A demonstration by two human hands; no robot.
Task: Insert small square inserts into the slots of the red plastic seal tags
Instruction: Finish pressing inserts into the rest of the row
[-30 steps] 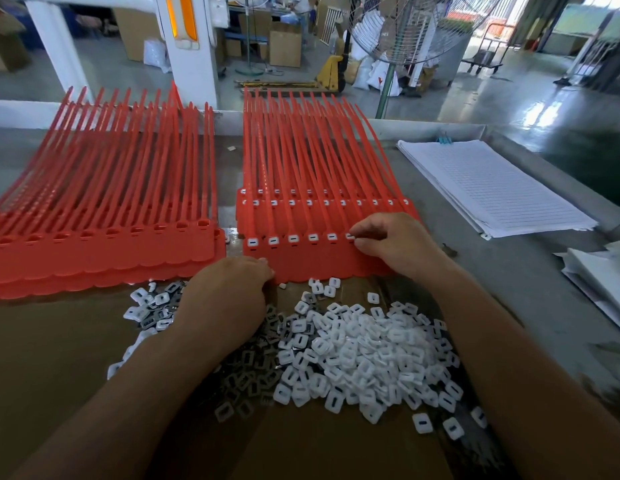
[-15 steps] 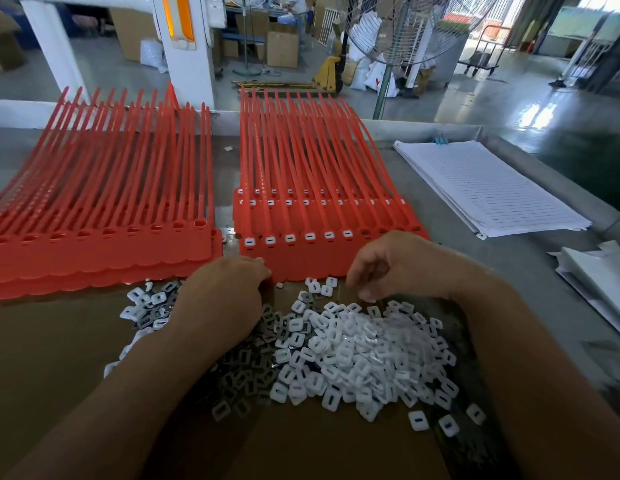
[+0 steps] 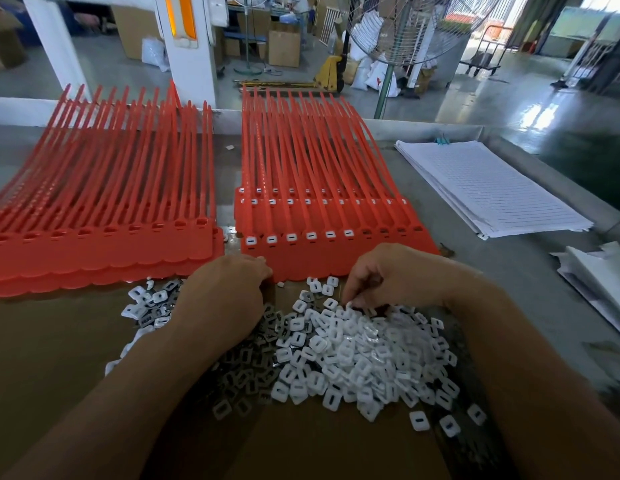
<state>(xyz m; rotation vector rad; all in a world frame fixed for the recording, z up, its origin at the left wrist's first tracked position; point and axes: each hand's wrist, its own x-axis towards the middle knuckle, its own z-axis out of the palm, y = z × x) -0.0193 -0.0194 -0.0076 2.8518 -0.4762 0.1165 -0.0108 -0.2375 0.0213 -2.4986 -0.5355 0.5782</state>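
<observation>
While my left hand (image 3: 225, 296), grip unclear, touches the red seal tags (image 3: 319, 259) at their near edge, my right fingers (image 3: 358, 285) pinch a square insert (image 3: 349, 305).

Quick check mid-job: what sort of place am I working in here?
Most likely a factory or warehouse assembly floor. Batches of red seal tags and a heap of white inserts lie up front, with stacked cardboard boxes, a yellow pallet jack and a big pedestal fan behind.

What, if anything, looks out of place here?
A white piece, probably an insert, lies alone on the table between the left tag stack and the right tag stack, far from the insert pile. Nothing else stands out.
</observation>
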